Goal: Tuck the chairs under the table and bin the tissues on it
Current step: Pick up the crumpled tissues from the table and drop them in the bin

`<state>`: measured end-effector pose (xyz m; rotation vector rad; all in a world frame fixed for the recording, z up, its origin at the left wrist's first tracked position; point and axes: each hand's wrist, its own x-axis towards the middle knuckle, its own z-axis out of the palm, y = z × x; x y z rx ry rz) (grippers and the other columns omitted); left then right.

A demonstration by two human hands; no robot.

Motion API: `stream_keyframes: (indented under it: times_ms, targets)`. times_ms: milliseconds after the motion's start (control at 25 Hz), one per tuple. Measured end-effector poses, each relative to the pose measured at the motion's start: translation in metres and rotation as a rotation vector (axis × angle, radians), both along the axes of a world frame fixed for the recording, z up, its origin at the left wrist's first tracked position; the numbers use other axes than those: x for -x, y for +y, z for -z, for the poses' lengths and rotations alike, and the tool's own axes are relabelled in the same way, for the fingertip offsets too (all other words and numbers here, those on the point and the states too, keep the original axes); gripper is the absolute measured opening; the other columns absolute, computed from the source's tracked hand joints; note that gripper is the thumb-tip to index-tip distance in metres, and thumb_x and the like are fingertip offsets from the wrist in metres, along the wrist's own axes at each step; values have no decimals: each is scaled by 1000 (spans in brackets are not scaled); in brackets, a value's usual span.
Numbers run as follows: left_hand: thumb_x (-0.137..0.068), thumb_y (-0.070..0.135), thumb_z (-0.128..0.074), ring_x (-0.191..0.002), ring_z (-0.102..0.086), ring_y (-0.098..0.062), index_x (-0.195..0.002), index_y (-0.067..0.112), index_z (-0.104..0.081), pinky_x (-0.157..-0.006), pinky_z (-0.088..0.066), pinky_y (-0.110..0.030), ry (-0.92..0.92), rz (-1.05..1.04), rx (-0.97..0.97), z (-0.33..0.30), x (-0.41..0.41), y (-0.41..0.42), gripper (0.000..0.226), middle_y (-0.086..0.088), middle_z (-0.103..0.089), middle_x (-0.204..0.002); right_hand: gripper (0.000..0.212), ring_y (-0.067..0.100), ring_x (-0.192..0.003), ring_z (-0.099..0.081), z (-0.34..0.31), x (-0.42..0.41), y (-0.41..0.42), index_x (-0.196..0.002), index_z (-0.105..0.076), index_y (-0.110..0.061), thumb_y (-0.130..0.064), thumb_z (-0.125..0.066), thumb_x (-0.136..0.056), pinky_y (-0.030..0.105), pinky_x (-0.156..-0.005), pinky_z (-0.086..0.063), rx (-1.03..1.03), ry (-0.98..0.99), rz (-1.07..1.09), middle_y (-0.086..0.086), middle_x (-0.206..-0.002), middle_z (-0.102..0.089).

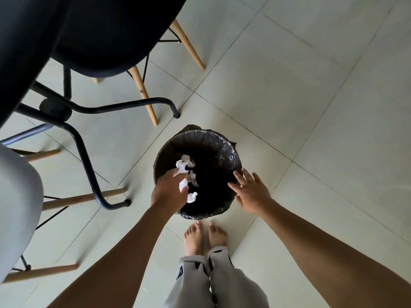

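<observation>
A round bin [231, 152] lined with a black bag stands on the floor in front of my bare feet. My left hand [169, 192] hangs over its left rim, fingers loose and pointing down. Several crumpled white tissues [185, 163] are loose below and beside those fingers, inside the bin's mouth; one blurred piece [183, 185] lies right against the fingertips. My right hand [251, 192] hovers over the right rim, fingers spread, holding nothing. A black chair [106, 41] stands at the upper left and a white chair [17, 196] at the left edge.
The table's dark top [20, 52] fills the upper left corner, and its curved black metal legs [86, 156] reach the floor just left of the bin. Wooden chair legs [144, 96] stand behind the bin. Pale floor tiles [311, 107] spread to the right.
</observation>
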<state>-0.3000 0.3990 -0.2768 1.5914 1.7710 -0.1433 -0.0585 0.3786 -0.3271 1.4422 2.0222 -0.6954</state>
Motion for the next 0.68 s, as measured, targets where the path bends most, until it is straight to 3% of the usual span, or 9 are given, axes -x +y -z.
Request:
stream_keyframes:
  times_ms: [160,360,480,680]
  targets:
    - [-90,29,-54,-142,-31,-21,-136,30,-50,-112,-38,-41,28,49,31,7,-4,-2,46,3,-33,-155,50,27,-150,2,9,-10,-9,-147,-31,-26,-31,-33,-98,48,-121,-3,-8,-38,-41,5,-163,-3]
    - [-92,29,-53,-140,-34,-21,-136,27,-50,-111,-39,-41,14,44,57,-15,-10,-13,45,2,-35,-153,50,28,-150,3,-9,-6,-8,-147,-31,-28,-30,-35,-97,47,-121,-3,-20,-25,-23,6,-163,-1]
    - [-92,29,-50,-139,-37,-21,-136,26,-50,-111,-40,-40,6,20,48,-56,-14,-21,44,3,-37,-152,51,28,-150,1,-52,-1,-4,-147,-30,-28,-30,-37,-97,47,-121,-4,-55,12,-2,6,-163,-2]
    - [-92,30,-43,-138,-34,-18,-137,30,-45,-112,-37,-37,8,25,-21,-165,-25,-20,45,7,-34,-153,52,26,-150,-4,-178,8,22,-149,-24,-29,-36,-32,-98,46,-121,-7,-221,94,23,3,-163,-5]
